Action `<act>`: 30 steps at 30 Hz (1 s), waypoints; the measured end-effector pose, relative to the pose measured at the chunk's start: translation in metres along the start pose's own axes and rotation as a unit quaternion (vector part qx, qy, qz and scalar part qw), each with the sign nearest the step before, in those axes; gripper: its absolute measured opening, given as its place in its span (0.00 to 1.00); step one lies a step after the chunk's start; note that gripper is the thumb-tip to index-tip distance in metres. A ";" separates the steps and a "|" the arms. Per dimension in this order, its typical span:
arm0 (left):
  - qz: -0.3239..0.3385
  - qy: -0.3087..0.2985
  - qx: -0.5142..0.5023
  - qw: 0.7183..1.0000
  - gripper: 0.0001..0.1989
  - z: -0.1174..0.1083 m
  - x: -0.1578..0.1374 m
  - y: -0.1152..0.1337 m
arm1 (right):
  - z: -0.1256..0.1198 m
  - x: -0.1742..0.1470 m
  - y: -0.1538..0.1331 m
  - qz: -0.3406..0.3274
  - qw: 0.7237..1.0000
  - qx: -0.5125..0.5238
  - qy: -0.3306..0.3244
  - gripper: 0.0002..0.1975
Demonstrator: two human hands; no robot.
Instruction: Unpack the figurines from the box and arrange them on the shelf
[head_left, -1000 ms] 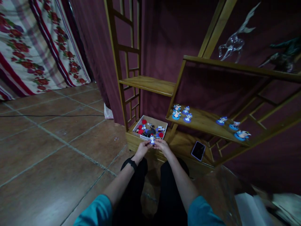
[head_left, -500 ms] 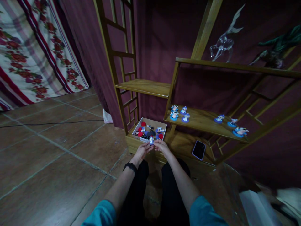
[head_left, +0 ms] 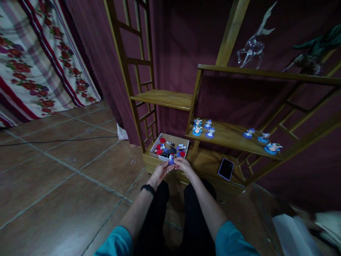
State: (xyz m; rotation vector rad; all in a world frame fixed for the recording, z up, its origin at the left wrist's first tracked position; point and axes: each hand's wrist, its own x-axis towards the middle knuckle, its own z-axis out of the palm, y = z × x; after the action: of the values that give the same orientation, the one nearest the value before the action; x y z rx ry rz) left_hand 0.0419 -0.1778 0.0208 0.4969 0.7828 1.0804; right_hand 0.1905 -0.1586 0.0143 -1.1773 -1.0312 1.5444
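Note:
A small figurine (head_left: 171, 160) with a purple base is held between my two hands, just in front of the open box. My left hand (head_left: 161, 171) grips its base from the left, fingers closed on it. From the right, my right hand (head_left: 183, 165) pinches the figurine with thumb and fingers. Behind them, a shallow cardboard box (head_left: 174, 138) holds several loose figurines and red, black and purple round pieces. On the shelf to the right stand several finished-looking figurines, among them a purple-based one (head_left: 210, 133) and a blue-based one (head_left: 273, 148).
A wooden display shelf (head_left: 226, 137) rises ahead. A tablet or phone (head_left: 226, 169) lies on its lower board. Higher up stands a clear glass horse-like ornament (head_left: 252, 49), with a dark green sculpture (head_left: 314, 53) beside it. A black cable (head_left: 58, 140) crosses the tiled floor at left.
The figurine between my hands has turned or tilted slightly, so more of its purple base shows. Both hands stay in nearly the same place, and the view has shifted a little.

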 end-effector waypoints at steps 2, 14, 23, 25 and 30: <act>-0.001 0.009 -0.010 1.000 0.07 -0.001 0.001 0.000 | 0.000 -0.001 -0.001 -0.010 1.000 -0.002 -0.024 0.12; -0.065 0.005 0.018 0.998 0.12 -0.006 0.004 0.000 | 0.005 0.001 0.006 -0.131 0.986 -0.104 0.013 0.10; -0.022 0.031 0.026 0.999 0.14 -0.004 0.003 0.002 | 0.005 -0.006 -0.001 -0.204 0.959 -0.193 0.032 0.07; -0.013 0.022 0.040 0.999 0.15 -0.004 0.003 0.002 | 0.005 -0.006 -0.001 -0.206 0.957 -0.202 0.030 0.07; -0.002 0.010 0.038 0.999 0.15 -0.005 0.002 0.003 | 0.007 -0.008 -0.001 -0.196 0.962 -0.188 0.015 0.08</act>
State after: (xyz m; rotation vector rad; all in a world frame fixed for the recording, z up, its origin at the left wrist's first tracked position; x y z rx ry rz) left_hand 0.0373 -0.1750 0.0190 0.5501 0.8439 1.0568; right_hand 0.1851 -0.1668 0.0188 -1.1542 -1.4804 1.0451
